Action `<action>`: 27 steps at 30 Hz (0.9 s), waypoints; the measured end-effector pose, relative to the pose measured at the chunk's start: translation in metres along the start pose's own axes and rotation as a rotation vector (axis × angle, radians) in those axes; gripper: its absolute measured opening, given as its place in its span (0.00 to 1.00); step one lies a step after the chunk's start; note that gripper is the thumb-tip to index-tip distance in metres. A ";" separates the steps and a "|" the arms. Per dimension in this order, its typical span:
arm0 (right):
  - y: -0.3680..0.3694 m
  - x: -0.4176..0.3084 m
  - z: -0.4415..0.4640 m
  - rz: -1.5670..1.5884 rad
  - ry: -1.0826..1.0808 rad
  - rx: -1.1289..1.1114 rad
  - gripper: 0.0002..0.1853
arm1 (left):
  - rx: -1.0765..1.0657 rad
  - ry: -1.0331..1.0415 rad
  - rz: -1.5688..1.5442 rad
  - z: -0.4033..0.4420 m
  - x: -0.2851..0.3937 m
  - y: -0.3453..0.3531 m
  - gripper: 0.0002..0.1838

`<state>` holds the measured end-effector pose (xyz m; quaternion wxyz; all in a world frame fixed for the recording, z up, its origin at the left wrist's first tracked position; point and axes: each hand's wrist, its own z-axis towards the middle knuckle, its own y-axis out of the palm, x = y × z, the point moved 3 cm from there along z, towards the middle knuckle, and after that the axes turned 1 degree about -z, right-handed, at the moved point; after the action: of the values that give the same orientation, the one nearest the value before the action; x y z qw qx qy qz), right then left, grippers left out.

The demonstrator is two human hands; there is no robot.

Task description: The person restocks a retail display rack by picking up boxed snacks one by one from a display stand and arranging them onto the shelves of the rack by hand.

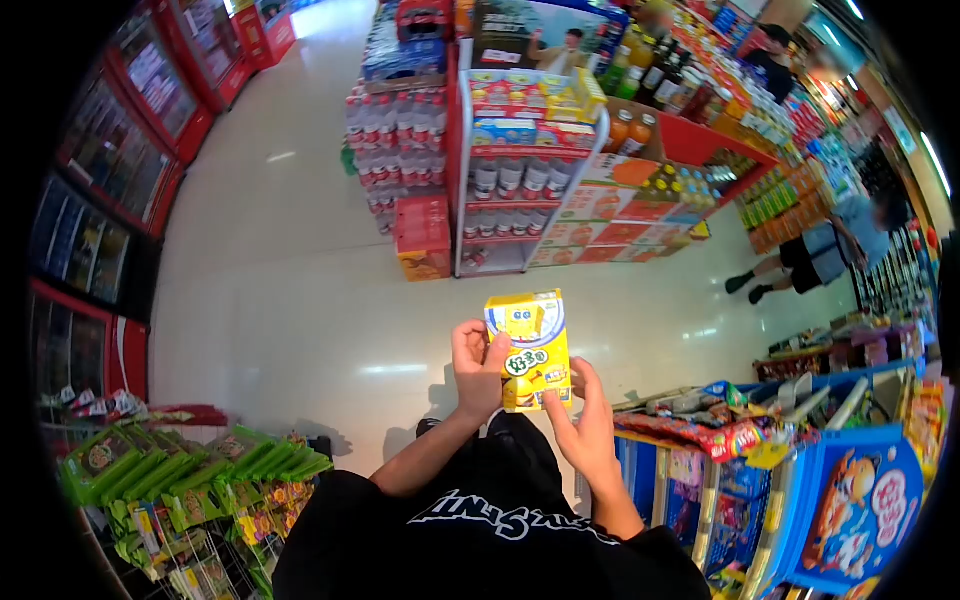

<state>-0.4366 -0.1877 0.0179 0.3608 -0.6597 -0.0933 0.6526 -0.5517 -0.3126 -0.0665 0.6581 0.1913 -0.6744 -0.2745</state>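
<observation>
A yellow snack box (527, 350) with a cartoon sponge figure and green-and-white lettering is held up in front of my body, its printed face toward me. My left hand (479, 365) grips its left side, thumb on the front and fingers behind. At the lower right corner, my right hand (583, 412) holds the box with the thumb near its bottom front edge and the fingers along its right side. What the fingers do behind the box is hidden.
Ahead stands a white display rack (527, 190) with boxes and bottles, beside stacked bottled drinks (395, 130). Red-framed fridges (130, 130) line the left. Green snack bags (180, 470) hang at lower left; a blue candy stand (850, 510) is at lower right. A person (835, 245) stands at right.
</observation>
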 end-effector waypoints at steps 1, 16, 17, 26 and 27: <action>0.010 -0.001 0.016 0.022 0.004 -0.043 0.32 | 0.036 0.017 0.028 0.012 0.001 -0.011 0.17; 0.066 0.044 0.264 0.264 0.068 -0.078 0.24 | -0.162 -0.184 0.454 0.222 -0.002 -0.009 0.35; 0.067 0.045 0.278 0.300 0.087 -0.087 0.23 | -0.152 -0.191 0.434 0.234 -0.004 -0.012 0.34; 0.078 0.073 0.374 0.549 0.172 0.093 0.18 | -0.143 -0.245 0.323 0.334 -0.042 -0.004 0.20; 0.075 0.078 0.385 0.570 0.191 0.129 0.18 | -0.174 -0.250 0.337 0.347 -0.047 0.003 0.20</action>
<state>-0.8097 -0.0595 -0.0454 0.2117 -0.6934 0.1715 0.6671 -0.8926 -0.2399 -0.0954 0.6200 -0.0170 -0.7469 -0.2397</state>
